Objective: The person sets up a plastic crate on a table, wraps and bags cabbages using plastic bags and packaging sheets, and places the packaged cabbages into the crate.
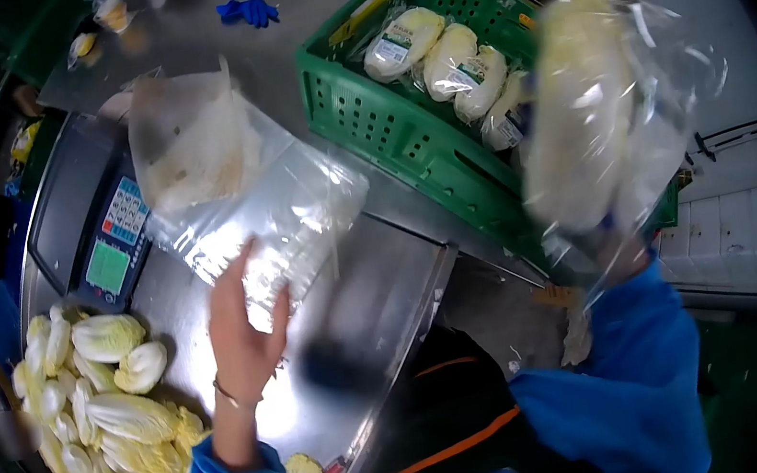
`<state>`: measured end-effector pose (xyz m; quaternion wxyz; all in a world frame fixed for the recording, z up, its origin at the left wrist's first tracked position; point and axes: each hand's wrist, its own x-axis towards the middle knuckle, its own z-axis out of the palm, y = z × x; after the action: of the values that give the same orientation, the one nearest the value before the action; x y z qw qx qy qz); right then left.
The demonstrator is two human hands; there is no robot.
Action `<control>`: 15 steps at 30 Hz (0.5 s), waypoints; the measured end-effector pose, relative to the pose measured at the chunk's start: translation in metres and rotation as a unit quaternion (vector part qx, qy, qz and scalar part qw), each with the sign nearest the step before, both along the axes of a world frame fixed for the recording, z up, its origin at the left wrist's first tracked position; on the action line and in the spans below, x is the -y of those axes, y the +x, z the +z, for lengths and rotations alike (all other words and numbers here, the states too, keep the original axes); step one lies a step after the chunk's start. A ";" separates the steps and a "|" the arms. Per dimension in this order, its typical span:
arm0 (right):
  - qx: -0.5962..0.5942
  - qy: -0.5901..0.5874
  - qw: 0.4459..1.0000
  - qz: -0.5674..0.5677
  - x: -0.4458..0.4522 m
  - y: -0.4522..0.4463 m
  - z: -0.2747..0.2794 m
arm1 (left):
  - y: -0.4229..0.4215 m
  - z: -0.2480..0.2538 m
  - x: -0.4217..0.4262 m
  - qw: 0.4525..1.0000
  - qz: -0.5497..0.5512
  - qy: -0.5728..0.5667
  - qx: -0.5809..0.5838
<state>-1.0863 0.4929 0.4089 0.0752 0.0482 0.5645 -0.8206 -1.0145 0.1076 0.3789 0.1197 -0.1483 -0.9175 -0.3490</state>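
My right hand (621, 251) is raised at the right, mostly hidden behind the clear plastic bag it grips. Inside that bag is a pale napa cabbage (579, 111), blurred by motion and held over the right end of a green crate (404, 141). Several bagged, labelled cabbages (456, 66) lie in the crate. My left hand (246, 337) has thumb and fingers apart, its fingertips at the lower edge of a stack of clear plastic bags (295, 195). Whether the fingertips press on a bag, I cannot tell.
Unwrapped napa cabbages (128, 417) are piled at the lower left of the steel table (374, 276). A scale with a keypad and green display (109, 268) stands beyond them. A blue glove (248, 13) lies at the back. White boxes (722, 237) stand at the right.
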 end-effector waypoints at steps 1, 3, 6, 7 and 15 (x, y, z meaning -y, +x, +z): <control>-0.005 -0.003 0.999 -0.047 -0.038 -0.011 0.002 | -0.027 -0.023 0.017 0.995 0.035 -0.085 -0.042; 0.017 -0.008 0.992 -0.125 -0.111 -0.023 -0.015 | -0.074 -0.077 0.067 0.980 0.126 -0.112 -0.104; 0.136 0.100 0.962 -0.216 -0.224 -0.023 -0.089 | -0.137 -0.124 0.133 0.936 0.286 -0.163 -0.125; 0.186 0.078 0.953 -0.224 -0.221 -0.020 -0.098 | -0.153 -0.131 0.144 0.918 0.324 -0.185 -0.137; 0.221 -0.060 0.950 -0.212 -0.252 -0.065 -0.192 | -0.206 -0.199 0.228 0.921 0.327 -0.136 0.164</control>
<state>-1.1515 0.7454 0.2171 0.0251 0.3428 0.4603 -0.8185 -1.2201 -0.1205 0.1796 0.0536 0.2042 -0.9604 -0.1817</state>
